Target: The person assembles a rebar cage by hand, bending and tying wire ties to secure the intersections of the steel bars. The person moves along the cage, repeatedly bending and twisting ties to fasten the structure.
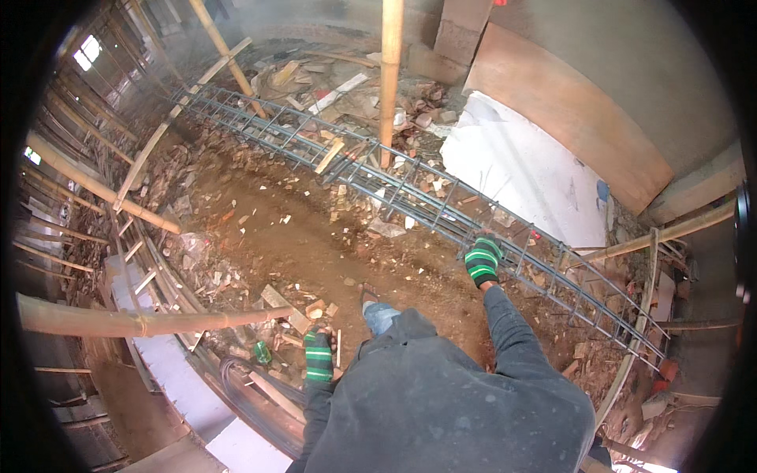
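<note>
A long rebar cage (pixel 441 206), made of steel bars tied with square stirrups, runs slantwise from the far left to the near right. My right hand (pixel 483 258), in a green and black striped glove, is closed on the cage's near-side bars, with the arm stretched forward. Lower down at the left, my left hand (pixel 319 356) wears a matching glove and hangs apart from the cage. Its fingers look curled, and whatever they may hold is hidden. A pale thin stick (pixel 339 348) shows beside it. Across the cage lies a short wood piece (pixel 330 156).
Bamboo poles stand or slant around me, including an upright pole (pixel 390 79) behind the cage and a thick pole (pixel 150 322) at the left. Rubble and wood scraps litter the dirt floor (pixel 292 236). A white sheet (pixel 516 169) and a brown board (pixel 564 110) lean at the back right.
</note>
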Demonstrator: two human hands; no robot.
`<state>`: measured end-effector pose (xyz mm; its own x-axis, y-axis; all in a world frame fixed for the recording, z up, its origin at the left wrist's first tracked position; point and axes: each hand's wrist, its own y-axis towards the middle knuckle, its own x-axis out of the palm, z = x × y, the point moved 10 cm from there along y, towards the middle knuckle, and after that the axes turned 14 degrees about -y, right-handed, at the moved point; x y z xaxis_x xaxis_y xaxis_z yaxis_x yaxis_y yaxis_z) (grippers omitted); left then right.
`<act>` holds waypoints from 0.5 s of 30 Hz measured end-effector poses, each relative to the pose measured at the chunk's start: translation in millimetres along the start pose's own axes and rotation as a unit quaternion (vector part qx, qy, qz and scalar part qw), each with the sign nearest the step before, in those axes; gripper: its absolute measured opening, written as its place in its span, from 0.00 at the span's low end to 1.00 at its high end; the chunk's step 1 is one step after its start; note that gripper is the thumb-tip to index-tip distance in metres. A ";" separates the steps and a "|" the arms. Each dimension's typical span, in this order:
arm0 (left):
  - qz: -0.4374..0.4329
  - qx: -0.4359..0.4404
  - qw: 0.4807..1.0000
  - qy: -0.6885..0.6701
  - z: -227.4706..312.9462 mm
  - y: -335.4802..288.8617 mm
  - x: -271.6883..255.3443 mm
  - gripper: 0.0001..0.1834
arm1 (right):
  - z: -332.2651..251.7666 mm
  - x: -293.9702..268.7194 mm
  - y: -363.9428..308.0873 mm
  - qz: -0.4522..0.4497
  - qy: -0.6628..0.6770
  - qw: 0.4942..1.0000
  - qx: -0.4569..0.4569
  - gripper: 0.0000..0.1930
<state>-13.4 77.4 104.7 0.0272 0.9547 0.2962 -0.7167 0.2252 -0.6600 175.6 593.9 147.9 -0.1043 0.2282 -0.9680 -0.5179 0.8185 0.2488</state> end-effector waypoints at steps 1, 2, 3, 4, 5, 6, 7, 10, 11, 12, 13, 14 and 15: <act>0.006 0.013 1.000 -0.026 9.4 11.1 -3.9 0.08 | -14.9 -13.2 6.2 0.065 0.040 0.997 -0.014 0.22; -0.002 -0.016 1.000 -0.025 14.5 24.9 -5.7 0.08 | -34.2 -7.0 14.8 0.040 0.056 0.997 -0.023 0.22; -0.012 -0.043 0.999 -0.026 22.7 41.5 -6.9 0.08 | -54.0 -7.3 25.6 0.049 0.077 0.995 -0.042 0.22; -0.021 -0.071 0.997 -0.027 26.5 55.9 -7.8 0.08 | -72.2 -15.8 32.1 0.097 0.106 0.987 -0.071 0.22; -0.017 -0.081 0.994 -0.066 31.7 69.9 -11.0 0.08 | -85.3 -2.6 40.4 0.041 0.080 0.994 -0.064 0.21; -0.027 -0.046 0.998 -0.034 45.0 88.3 -13.2 0.09 | -99.4 3.8 43.3 0.021 0.064 0.995 -0.068 0.21; -0.032 -0.011 0.999 -0.001 56.6 103.2 -18.1 0.10 | -111.0 9.6 43.8 -0.002 0.046 0.996 -0.077 0.20; -0.035 -0.106 0.994 -0.010 68.0 154.1 -36.6 0.13 | -124.7 30.5 59.0 -0.101 0.106 0.989 -0.023 0.22; -0.017 -0.080 0.997 0.009 75.5 165.7 -44.3 0.13 | -138.7 23.3 66.4 -0.066 0.082 0.992 -0.063 0.22; 0.013 -0.066 0.997 0.043 82.2 175.8 -53.1 0.14 | -149.7 10.2 64.7 -0.008 0.071 0.994 -0.080 0.22; -0.017 -0.095 0.995 0.012 83.5 183.6 -49.0 0.13 | -167.1 9.2 68.9 -0.001 0.108 0.990 -0.094 0.22; -0.065 -0.152 0.986 -0.022 78.3 189.0 -37.4 0.11 | -183.8 4.1 74.8 0.028 0.146 0.983 -0.109 0.22; -0.090 -0.224 0.969 -0.047 73.0 192.6 -28.2 0.09 | -197.8 -5.2 77.5 0.071 0.190 0.970 -0.131 0.22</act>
<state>-203.1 79.6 19.7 0.0452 0.8750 0.4821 -0.3307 0.4685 -0.8193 -31.9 551.9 165.7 -0.4704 0.0766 -0.8791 -0.6682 0.6198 0.4116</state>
